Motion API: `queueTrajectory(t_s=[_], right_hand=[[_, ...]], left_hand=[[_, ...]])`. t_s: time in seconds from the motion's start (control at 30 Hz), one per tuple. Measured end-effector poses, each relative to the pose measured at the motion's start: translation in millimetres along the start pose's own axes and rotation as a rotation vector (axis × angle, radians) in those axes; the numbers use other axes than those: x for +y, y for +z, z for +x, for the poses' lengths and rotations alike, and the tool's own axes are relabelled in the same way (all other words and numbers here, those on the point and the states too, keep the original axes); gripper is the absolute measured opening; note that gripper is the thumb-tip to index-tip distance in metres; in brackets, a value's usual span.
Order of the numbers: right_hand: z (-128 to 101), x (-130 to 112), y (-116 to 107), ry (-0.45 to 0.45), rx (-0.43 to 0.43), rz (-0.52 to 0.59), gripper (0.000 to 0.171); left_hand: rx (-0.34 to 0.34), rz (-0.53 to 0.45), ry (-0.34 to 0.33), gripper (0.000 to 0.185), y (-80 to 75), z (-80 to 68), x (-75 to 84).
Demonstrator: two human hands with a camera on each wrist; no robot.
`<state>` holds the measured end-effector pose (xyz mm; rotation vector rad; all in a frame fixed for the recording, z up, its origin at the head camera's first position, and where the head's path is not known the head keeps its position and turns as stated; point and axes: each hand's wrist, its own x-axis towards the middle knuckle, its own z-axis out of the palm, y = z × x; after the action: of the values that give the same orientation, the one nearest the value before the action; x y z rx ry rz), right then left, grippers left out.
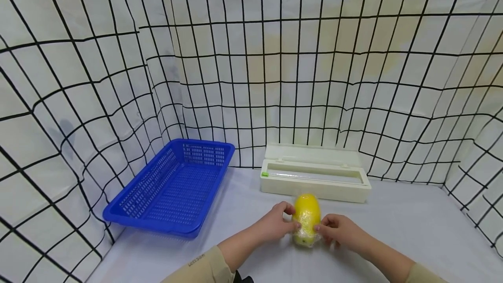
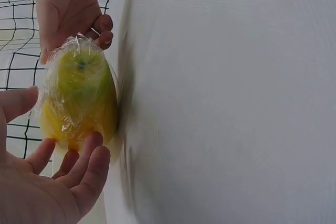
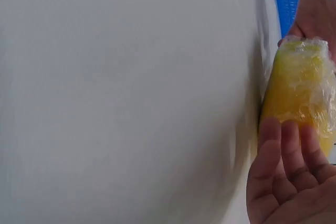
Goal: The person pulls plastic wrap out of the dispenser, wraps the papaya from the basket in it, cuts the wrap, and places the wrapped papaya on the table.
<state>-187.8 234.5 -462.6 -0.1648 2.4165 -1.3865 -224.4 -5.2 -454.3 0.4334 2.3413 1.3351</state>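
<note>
A yellow oval fruit (image 1: 307, 213), greenish at its near end, lies on the white cloth inside crinkled cling film. My left hand (image 1: 277, 222) holds its left side, thumb and fingers spread around it. From the right, my right hand (image 1: 341, 231) grips it with the thumb near the film's lower edge. In the left wrist view, the film (image 2: 79, 85) bunches over the green end of the fruit, and the left fingertips (image 2: 94, 140) touch its side. The right wrist view has the right fingers (image 3: 290, 137) bent against the wrapped fruit (image 3: 294, 90).
Behind the fruit stands a cream cling film dispenser (image 1: 314, 187), lid raised, a roll (image 1: 314, 176) inside. A blue plastic basket (image 1: 188, 195) sits on the left of the white-covered table (image 1: 408, 217). Black grid netting (image 1: 280, 53) over white sheets encloses the back and sides.
</note>
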Motion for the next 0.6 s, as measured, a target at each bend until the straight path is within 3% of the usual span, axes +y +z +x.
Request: queueTrajectory(t_s=[0.2, 0.6], right_hand=[[3.9, 4.6, -10.5, -0.013, -0.058, 0.007, 0.035], [7.7, 1.0, -9.2, -0.075, 0.024, -0.153, 0.028]], left_hand=[[-0.012, -0.045, 0.019, 0.040, -2.9, 2.2, -2.1], [-0.009, -0.106, -0.001, 0.039, -3.3, 4.4, -5.5]])
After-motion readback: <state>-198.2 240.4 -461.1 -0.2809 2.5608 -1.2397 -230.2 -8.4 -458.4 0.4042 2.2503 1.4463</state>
